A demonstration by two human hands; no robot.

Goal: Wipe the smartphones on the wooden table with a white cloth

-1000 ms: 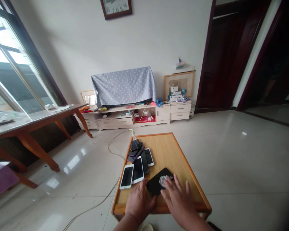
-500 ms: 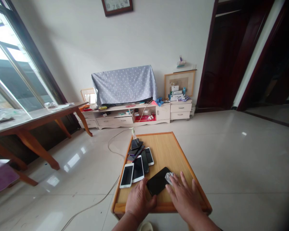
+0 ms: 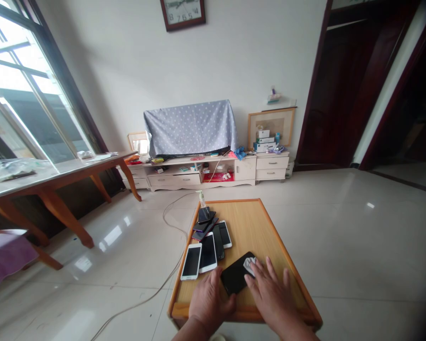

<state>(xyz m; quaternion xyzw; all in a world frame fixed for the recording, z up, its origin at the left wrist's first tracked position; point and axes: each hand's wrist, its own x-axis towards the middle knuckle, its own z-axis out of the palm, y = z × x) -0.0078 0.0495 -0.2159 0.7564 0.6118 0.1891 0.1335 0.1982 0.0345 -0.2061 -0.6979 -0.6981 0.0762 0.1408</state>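
Hands (image 3: 272,292) flank the phone (image 3: 235,277), palms seemingly down.

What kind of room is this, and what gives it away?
Probably a home living room: a low white cabinet with a polka-dot cloth draped over something on top, a framed wall clock, and a long wooden table by the window.

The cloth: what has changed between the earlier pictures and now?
Since the first picture, the right hand has slid the cloth a little to the right on the black phone; the camera view shifted too. The left hand stays at the phone's left end; the other phones lie as before.
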